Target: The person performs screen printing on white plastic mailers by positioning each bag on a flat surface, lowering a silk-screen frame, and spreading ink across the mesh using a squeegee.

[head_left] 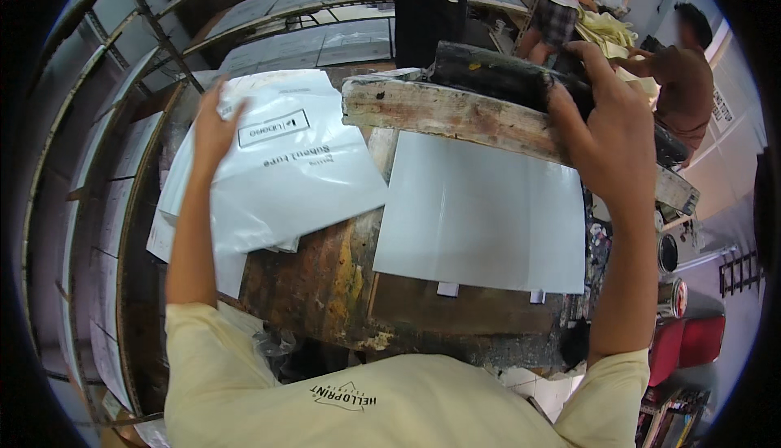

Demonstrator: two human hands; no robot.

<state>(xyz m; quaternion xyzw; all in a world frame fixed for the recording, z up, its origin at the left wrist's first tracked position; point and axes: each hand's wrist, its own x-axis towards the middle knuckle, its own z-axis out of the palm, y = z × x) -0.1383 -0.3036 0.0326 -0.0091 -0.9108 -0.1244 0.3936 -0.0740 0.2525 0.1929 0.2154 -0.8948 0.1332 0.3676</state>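
My left hand (213, 131) is at the left edge of a white plastic sheet (325, 167) printed with dark lettering and a box outline. Its thumb and fingers are apart over the sheet, slightly blurred. This sheet lies askew on a stack of similar white sheets (185, 180). With my right hand (606, 123) I grip a worn wooden frame (455, 115), tilted up at its near side. A dark, bulky bar (496, 70) rests along the frame beneath my fingers. Under the raised frame lies a blank white sheet (480, 212) on a brown board (455, 310).
The paint-stained worktable (313, 277) spans the middle. Metal racks with white sheets (122, 196) stand left, and more shelves (325, 45) behind. A person in black (431, 17) stands opposite; others are at the right back. Cans (671, 297) and a red chair (700, 341) are at right.
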